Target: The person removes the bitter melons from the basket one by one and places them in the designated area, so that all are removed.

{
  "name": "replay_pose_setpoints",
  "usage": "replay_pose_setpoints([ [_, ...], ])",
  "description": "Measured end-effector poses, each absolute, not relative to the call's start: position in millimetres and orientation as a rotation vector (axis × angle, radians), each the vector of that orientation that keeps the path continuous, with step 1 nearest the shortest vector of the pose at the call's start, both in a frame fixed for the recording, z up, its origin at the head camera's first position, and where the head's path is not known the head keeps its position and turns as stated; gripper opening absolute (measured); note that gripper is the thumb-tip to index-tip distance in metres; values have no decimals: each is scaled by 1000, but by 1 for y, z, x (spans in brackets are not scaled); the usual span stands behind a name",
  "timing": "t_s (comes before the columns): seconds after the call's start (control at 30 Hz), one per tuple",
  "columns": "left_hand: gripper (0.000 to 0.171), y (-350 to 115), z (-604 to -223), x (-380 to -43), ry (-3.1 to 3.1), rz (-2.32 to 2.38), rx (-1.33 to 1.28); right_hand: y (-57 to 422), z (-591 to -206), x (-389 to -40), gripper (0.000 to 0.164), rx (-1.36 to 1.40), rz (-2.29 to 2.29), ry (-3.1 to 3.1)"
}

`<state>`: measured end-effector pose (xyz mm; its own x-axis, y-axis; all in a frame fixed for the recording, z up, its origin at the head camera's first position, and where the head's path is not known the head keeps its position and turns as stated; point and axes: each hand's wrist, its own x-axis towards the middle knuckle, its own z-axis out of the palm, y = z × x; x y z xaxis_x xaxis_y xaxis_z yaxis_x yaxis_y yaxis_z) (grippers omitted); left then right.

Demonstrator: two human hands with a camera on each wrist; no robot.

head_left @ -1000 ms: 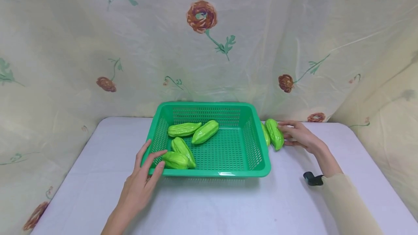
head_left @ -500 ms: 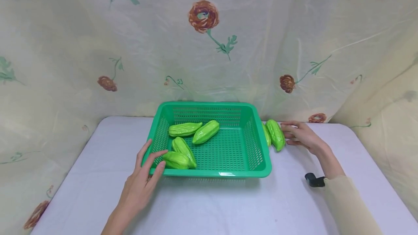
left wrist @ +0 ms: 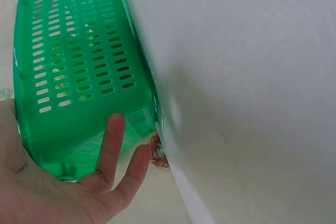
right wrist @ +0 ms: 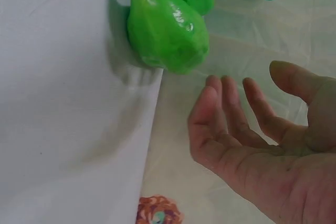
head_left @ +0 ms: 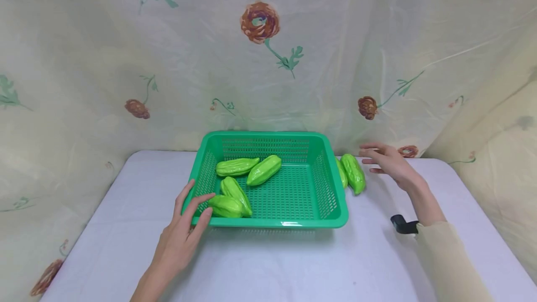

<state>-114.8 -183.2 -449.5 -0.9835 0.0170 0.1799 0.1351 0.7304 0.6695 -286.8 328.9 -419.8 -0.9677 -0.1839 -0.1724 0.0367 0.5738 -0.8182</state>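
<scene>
A green slotted plastic basket (head_left: pixel 277 222) stands on the white-covered table. Inside it lie several glossy, ridged bitter melons (head_left: pixel 264 170). My left hand (head_left: pixel 180 234) rests at its near-left corner, with fairly straight fingers over the rim. Two of its fingers (left wrist: pixel 113 140) show against the outer wall in the left wrist view. Beside the basket's right wall lies another bitter melon (head_left: pixel 353 174), with a second (head_left: pixel 342 174) partly hidden between it and the basket. My right hand (head_left: pixel 390 164) hovers just right of these, fingers loosely bent and apart from the melon (right wrist: pixel 168 27).
Behind the table (head_left: pixel 268 264) hangs a pale floral cloth (head_left: pixel 184 59), close to the basket's far side. The cloth continues on both sides. A black strap-like device (head_left: pixel 403 224) sits on the right wrist by the sleeve.
My right hand has come away from the outer bitter melon, rising slightly up and back. The melon beside the basket stays about where it was. My left hand has not moved.
</scene>
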Motion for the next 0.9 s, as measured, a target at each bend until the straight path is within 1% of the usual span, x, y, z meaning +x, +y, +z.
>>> replay_pose_setpoints([
  [0.2,35,-184,-452,-115,-2774,-1079,-118,318,-411,-286,62,-115,-1334,2655],
  [0.43,35,-184,-454,-116,-2775,-1075,-119,296,-388,-281,59,-218,-1334,2668],
  [0.7,35,-183,-454,-116,-2770,-1082,-109,249,-351,-270,51,-396,-1377,2603],
  [0.9,35,-183,-453,-117,-2762,-1091,-121,216,-326,-268,46,-527,-1324,2546],
])
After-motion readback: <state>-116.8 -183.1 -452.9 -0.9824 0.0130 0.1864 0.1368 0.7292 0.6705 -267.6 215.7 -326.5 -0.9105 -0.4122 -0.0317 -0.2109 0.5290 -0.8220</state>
